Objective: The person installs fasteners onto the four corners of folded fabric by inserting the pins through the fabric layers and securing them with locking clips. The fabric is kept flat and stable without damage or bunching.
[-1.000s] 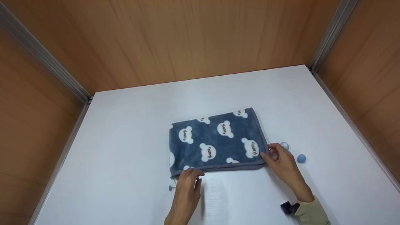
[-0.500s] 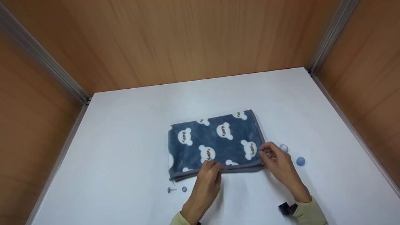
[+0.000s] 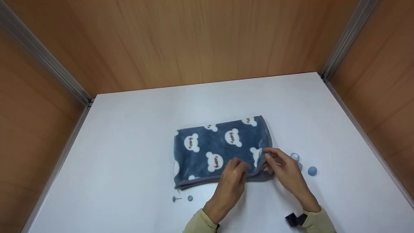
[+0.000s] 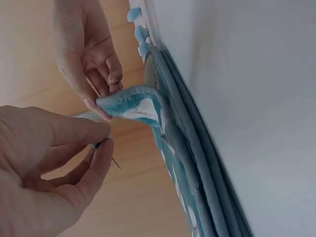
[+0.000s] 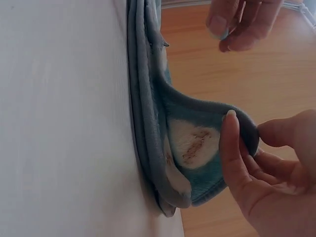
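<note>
A folded blue blanket [image 3: 220, 142] with white bear heads lies flat on the white table. My right hand [image 3: 288, 170] pinches its near right corner between thumb and fingers and lifts it; the raised corner [image 5: 212, 143] curves up from the layers below in the right wrist view. Over the near edge of the blanket is my left hand [image 3: 233, 181], a little left of that corner. Between its thumb and fingertips it pinches a small round-headed pin [image 4: 116, 163], whose thin needle sticks out in the left wrist view. The pin's head is mostly hidden by the fingers.
Another round-headed pin [image 3: 174, 199] lies near the blanket's near left corner, beside a small round cap [image 3: 190, 198]. Right of my right hand sit a blue ball-like cap [image 3: 312, 171] and a paler one [image 3: 294, 156]. Wooden panels [image 3: 207, 42] wall the table.
My left hand has moved right along the blanket's near edge toward the right hand, uncovering the pin and cap on the table. The right hand has raised and turned up the blanket's corner.
</note>
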Demonstrator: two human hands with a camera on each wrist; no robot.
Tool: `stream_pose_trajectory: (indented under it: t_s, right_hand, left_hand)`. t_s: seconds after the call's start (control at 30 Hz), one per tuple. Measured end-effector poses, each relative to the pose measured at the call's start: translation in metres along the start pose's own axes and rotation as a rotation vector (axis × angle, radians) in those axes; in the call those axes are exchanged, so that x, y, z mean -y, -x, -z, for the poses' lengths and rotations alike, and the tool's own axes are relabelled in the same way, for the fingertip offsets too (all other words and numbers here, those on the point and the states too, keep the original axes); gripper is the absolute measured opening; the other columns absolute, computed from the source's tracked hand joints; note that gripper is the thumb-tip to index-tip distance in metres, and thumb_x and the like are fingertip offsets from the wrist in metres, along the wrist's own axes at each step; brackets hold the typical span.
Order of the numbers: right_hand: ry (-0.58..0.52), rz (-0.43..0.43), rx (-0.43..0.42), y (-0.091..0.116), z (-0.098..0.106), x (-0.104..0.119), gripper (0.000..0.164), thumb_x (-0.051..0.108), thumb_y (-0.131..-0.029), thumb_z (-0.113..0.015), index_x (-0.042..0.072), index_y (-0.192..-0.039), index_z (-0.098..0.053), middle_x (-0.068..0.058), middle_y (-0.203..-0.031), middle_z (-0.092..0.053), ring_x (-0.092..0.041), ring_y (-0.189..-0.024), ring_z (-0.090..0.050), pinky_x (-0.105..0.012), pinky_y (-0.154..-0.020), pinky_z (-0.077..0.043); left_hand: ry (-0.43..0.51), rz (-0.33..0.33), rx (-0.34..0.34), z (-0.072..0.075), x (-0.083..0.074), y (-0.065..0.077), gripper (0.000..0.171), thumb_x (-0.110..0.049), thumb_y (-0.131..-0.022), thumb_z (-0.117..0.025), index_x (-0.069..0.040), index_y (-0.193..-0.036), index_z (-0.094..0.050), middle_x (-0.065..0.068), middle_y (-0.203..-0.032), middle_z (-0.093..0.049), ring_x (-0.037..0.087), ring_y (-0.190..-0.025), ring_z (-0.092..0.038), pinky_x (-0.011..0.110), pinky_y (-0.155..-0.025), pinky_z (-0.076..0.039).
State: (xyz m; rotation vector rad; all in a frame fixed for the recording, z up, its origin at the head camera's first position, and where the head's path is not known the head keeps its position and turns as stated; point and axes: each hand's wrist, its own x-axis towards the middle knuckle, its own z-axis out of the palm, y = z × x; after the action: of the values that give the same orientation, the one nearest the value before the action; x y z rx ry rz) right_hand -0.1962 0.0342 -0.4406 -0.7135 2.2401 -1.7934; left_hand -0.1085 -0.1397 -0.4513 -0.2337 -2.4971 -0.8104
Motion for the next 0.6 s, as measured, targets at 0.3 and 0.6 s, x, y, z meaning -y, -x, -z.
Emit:
stream_pose_trajectory:
  t_s: [0.3,0.6]
  right_hand:
    - [-0.077,0.100,0.025,0.001,0.002,-0.002,0.023,0.003,-0.094,-0.055,-0.009,-0.114,-0.056,-0.022,-0.105,-0.060,-0.025,-0.093,-0.064,-0.034,-0.076,-0.053]
    - [-0.048,0.061,0.079,0.000,0.008,-0.014,0.034,-0.001,-0.090,-0.060,-0.002,-0.123,-0.055,-0.012,-0.118,-0.059,-0.022,-0.104,-0.059,-0.027,-0.084,-0.050]
  left_hand:
    - [0.035,0.009,-0.020,-0.024,-0.016,-0.017,0.028,0.007,-0.079,-0.069,-0.007,-0.102,-0.058,0.003,-0.095,-0.052,0.008,-0.082,-0.056,0.015,-0.070,-0.046]
    - [0.068,0.029,-0.026,-0.041,-0.023,-0.027,0.036,0.009,-0.076,-0.069,-0.008,-0.104,-0.052,0.002,-0.095,-0.051,0.008,-0.083,-0.055,0.012,-0.071,-0.044]
